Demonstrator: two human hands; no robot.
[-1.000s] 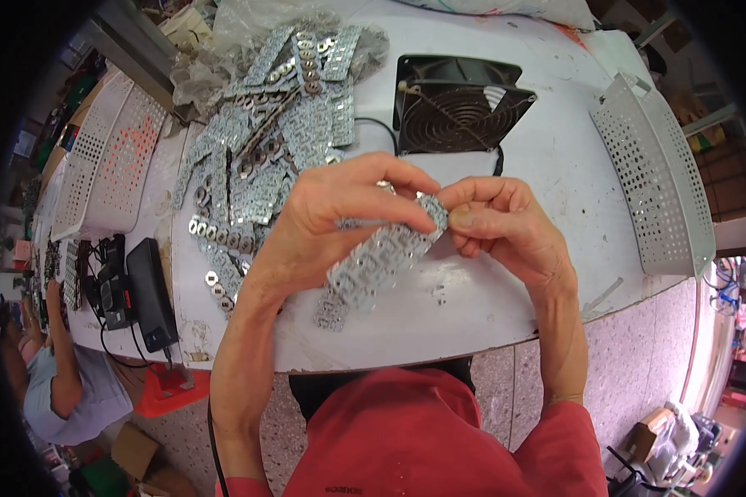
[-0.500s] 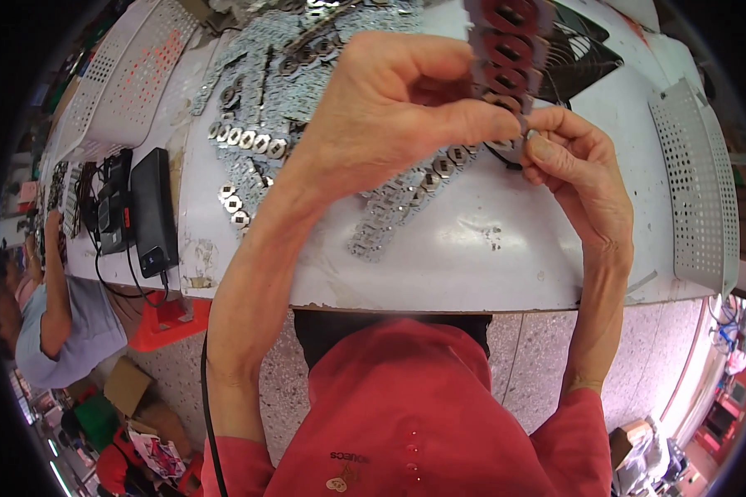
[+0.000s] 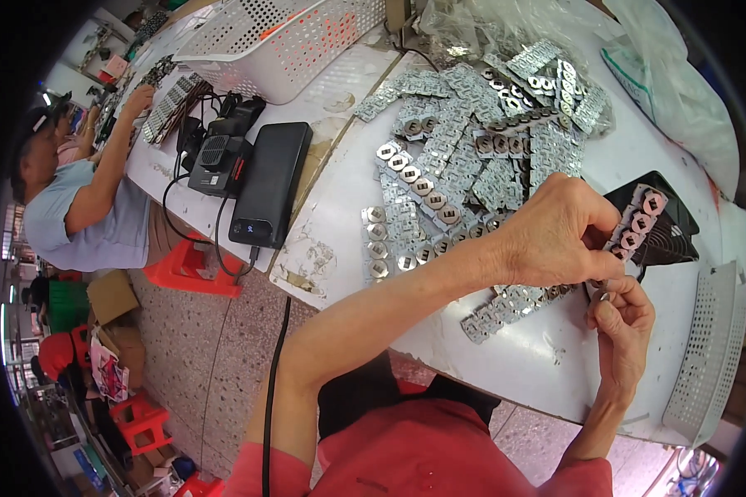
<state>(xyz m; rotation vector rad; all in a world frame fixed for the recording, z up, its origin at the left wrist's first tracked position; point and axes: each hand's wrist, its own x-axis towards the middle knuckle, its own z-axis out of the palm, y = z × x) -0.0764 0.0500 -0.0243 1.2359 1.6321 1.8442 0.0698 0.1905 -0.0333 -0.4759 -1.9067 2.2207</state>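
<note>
My left hand point(image 3: 554, 232) is closed on a strip point(image 3: 643, 219) of pale metal plates bearing a row of round, reddish-looking discs with dark square centres. The strip's upper part sticks out past my fingers, tilted to the right. Just below, my right hand point(image 3: 625, 325) is pinched at the strip's lower end. A small shiny spot shows at its fingertips, too small to make out. Left of my hands spreads a pile of similar silvery strips point(image 3: 460, 124), some with round discs. One strip point(image 3: 506, 315) lies under my left wrist near the table edge.
A black fan with a wire guard point(image 3: 671, 236) stands behind the held strip. White perforated baskets stand at right point(image 3: 709, 356) and far left point(image 3: 290, 50). A black power bank point(image 3: 272, 182) with cables lies left. Clear plastic bags point(image 3: 680, 91) are at back. Another person point(image 3: 83, 207) sits left.
The view has swung left, bringing the pile, power bank and other person further in. Both hands keep their hold at the strip, which now looks more tilted to the right.
</note>
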